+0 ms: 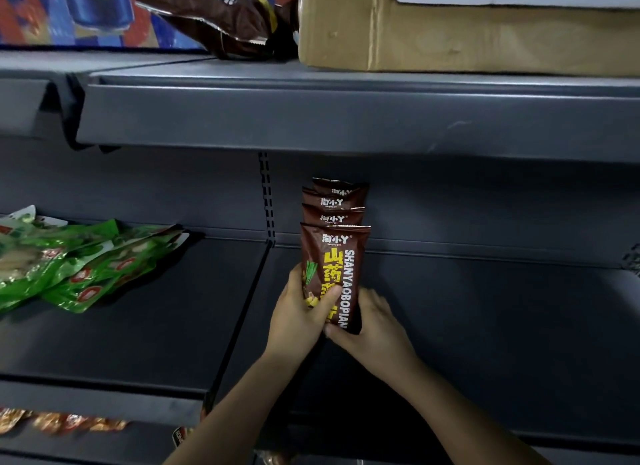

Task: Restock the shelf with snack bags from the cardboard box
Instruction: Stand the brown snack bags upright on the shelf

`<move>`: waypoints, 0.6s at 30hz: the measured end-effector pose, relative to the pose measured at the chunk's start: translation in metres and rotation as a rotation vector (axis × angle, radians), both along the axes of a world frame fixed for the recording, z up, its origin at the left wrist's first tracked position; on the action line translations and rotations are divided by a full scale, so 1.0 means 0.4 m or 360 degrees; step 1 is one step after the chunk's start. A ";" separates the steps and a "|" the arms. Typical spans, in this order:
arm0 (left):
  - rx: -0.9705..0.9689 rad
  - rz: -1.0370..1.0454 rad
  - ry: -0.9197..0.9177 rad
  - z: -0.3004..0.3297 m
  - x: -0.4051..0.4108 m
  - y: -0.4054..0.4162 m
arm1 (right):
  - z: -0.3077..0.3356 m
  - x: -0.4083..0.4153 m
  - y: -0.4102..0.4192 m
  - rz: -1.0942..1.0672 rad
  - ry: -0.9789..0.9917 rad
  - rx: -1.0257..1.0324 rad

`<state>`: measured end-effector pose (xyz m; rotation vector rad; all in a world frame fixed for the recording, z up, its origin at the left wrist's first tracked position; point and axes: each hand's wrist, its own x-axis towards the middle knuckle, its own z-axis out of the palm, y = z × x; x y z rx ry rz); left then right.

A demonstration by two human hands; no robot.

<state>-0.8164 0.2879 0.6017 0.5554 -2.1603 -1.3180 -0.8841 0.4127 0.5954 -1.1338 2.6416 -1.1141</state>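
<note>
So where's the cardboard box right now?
The brown cardboard box sits on the top grey shelf, upper right of the head view, beside a loose brown snack bag.

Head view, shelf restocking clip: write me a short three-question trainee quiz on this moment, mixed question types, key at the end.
1. True or false: both hands grip the front brown foil snack bag in the upright row.
2. The tan cardboard box sits: A) on the upper shelf, B) on the floor, C) in the person's hands.
3. Fill in: the loose pile on the left of the dark grey metal shelf is ___ packets.

Key: 1 true, left hand and right hand clasp it. 2 A. 3 green.
</note>
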 end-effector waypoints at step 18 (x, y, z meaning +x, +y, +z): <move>0.0801 -0.0130 0.0082 0.077 -0.074 -0.027 | 0.054 -0.032 -0.039 0.0118 -0.0300 -0.0486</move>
